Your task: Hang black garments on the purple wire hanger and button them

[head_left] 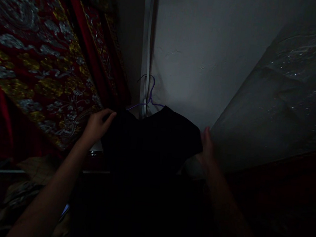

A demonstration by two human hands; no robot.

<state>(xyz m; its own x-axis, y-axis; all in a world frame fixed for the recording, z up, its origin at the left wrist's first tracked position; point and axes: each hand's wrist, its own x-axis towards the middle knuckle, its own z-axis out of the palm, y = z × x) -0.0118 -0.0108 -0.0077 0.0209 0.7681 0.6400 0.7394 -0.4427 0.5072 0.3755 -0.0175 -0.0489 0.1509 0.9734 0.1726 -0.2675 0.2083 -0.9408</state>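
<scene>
A black garment [151, 140] hangs on a thin purple wire hanger [149, 94], whose hook rests by a white vertical strip [147, 49] on the wall. My left hand [97, 126] grips the garment's left shoulder with curled fingers. At the garment's right shoulder edge is my right hand [206, 145], its fingers mostly hidden behind the dark cloth. The scene is very dim.
Red fabric embroidered with gold and silver [34, 55] hangs along the left. A grey sparkly fabric [289, 95] slopes down on the right. A pale wall [206, 44] lies behind. Dim clutter [10, 185] sits at lower left.
</scene>
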